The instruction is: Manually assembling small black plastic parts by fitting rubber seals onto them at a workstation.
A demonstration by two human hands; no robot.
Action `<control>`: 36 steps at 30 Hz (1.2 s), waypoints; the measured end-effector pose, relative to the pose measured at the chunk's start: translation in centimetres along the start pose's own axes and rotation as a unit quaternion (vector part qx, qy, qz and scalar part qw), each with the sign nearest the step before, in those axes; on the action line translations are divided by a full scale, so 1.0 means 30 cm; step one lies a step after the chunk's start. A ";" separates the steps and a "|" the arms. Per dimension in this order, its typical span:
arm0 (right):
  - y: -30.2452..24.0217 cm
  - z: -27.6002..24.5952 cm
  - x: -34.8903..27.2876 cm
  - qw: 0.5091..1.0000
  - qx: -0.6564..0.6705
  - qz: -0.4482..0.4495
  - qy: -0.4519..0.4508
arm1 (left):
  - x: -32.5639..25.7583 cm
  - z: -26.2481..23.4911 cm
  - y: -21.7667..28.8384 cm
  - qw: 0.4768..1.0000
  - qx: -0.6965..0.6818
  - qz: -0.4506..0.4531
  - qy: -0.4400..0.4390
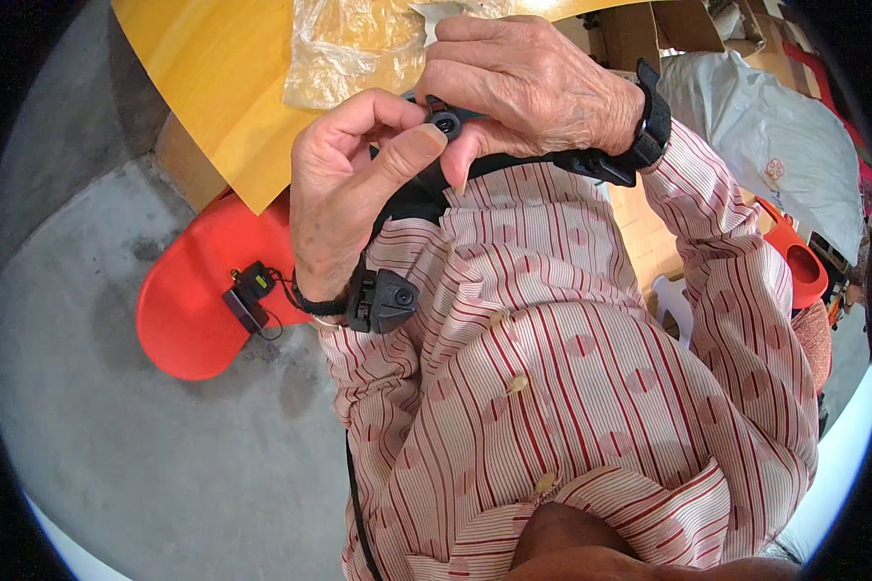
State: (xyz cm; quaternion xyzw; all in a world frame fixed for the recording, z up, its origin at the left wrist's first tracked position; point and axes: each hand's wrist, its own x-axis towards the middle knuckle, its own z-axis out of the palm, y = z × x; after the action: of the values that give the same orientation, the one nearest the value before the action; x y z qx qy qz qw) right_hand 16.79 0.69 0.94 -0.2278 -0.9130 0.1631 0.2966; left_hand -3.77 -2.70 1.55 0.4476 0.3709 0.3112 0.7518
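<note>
Both the left hand [344, 198] and the right hand [523, 87] pinch a small black clip [446, 120] just below the yellow table [213, 77], and it might slip and drop if fingers loosen.

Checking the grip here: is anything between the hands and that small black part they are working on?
Nothing visible. The left hand pinches the small black part with thumb and forefinger, and the right hand covers it from above, fingers touching it. A clear plastic bag lies beyond on the wooden table, apart from the part.
</note>
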 end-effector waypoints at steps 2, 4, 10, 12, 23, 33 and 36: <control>0.000 0.001 -0.002 1.000 0.015 0.010 -0.004 | 0.002 0.011 0.007 1.000 -0.015 -0.006 0.016; 0.000 0.000 0.001 0.999 0.035 0.017 -0.021 | 0.000 0.012 0.015 0.999 -0.027 -0.011 0.035; 0.005 0.022 -0.018 0.999 0.023 0.008 0.024 | -0.008 0.010 0.013 1.000 0.013 -0.019 0.017; 0.003 0.021 -0.018 1.000 0.009 0.001 0.023 | -0.009 0.003 0.004 1.000 0.013 -0.018 0.009; -0.008 0.016 -0.023 1.000 -0.001 0.011 -0.017 | -0.007 0.009 0.016 0.999 0.023 -0.034 0.032; -0.013 0.031 -0.055 0.994 0.087 0.061 0.034 | 0.030 0.028 -0.018 0.975 0.167 0.146 0.019; -0.015 0.036 -0.070 0.991 0.097 0.091 0.021 | 0.039 0.035 -0.040 0.978 0.140 0.154 0.018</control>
State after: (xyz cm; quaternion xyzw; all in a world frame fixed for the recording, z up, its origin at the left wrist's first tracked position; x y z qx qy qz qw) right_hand 17.50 -0.96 -0.67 -0.2830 -0.8619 0.2724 0.3208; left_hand -2.11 -2.72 0.47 0.5943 0.3505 0.3762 0.6184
